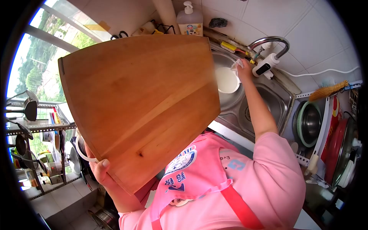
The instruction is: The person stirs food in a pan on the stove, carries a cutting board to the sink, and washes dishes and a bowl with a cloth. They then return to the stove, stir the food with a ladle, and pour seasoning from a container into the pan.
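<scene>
A large wooden cutting board is held up in front of me, covering much of the middle of the head view. My left hand grips its lower left edge; the thumb shows on the front and the other fingers are mostly hidden behind. Beside that hand is a pale ring-shaped band. Over the sink, my right hand is closed on a wet-looking white cloth. Just below the cloth, a white basin sits in the left sink bowl, partly hidden by the board.
A chrome faucet rises behind the steel double sink. At the back stands a soap pump bottle. Nested bowls and a straw brush are on the right. Racks of utensils line the window side.
</scene>
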Demonstrator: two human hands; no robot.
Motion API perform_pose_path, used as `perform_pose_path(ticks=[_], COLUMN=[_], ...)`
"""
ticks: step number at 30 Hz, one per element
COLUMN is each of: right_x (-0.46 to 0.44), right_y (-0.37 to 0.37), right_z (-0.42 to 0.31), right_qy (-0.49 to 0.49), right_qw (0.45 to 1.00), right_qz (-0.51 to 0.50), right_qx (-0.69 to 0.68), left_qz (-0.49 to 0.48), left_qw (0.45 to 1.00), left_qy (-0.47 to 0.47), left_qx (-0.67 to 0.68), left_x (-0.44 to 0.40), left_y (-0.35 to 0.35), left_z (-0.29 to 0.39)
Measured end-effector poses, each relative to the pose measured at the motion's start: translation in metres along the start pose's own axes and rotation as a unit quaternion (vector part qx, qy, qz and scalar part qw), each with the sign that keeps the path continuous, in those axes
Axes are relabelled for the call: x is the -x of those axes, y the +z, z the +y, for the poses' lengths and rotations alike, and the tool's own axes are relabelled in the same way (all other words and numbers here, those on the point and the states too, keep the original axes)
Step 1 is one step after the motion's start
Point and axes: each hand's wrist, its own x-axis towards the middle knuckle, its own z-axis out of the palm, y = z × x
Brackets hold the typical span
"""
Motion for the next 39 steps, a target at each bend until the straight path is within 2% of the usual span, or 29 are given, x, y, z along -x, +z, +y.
perform_pose_path(ticks=[5, 8, 13, 15, 16, 17, 21, 25, 31, 39], right_x=[0.024, 0.032, 0.050, 0.057, 0.060, 0.064, 0.070, 0.074, 0.094, 0.117], right_y=[0.007, 0.006, 0.021, 0.025, 0.029, 0.036, 0.056, 0.067, 0.066, 0.046], right_z=[-0.059, -0.082, -0.092, -0.104, -0.108, -0.111, -0.121, -0.124, -0.135, -0.139], right_qy=[-0.052, -0.108, -0.156, -0.134, -0.129, -0.124, -0.145, -0.150, -0.131, -0.086], right_qw=[0.998, 0.993, 0.985, 0.984, 0.984, 0.985, 0.981, 0.978, 0.982, 0.991], right_qz=[-0.024, -0.048, -0.070, -0.098, -0.102, -0.107, -0.122, -0.136, -0.128, -0.096], right_qx=[-0.033, -0.006, 0.032, 0.066, 0.062, 0.057, 0.050, 0.041, 0.047, 0.031], left_qz=[0.035, 0.156, 0.230, 0.249, 0.196, 0.210, 0.145, 0.131, 0.152, 0.199], left_qw=[0.998, 0.979, 0.956, 0.950, 0.958, 0.955, 0.972, 0.967, 0.960, 0.959], left_qy=[0.033, 0.066, 0.115, 0.118, 0.081, 0.085, -0.027, -0.067, -0.055, 0.000], left_qx=[-0.048, -0.110, -0.144, -0.149, -0.191, -0.191, -0.183, -0.210, -0.229, -0.200], left_x=[0.004, 0.015, 0.029, 0.030, 0.029, 0.028, 0.013, -0.012, -0.075, -0.211], left_y=[-0.020, -0.012, -0.038, -0.050, -0.063, -0.075, -0.142, -0.222, -0.289, -0.377], left_z=[0.034, 0.064, 0.109, 0.119, 0.129, 0.134, 0.145, 0.140, 0.119, 0.083])
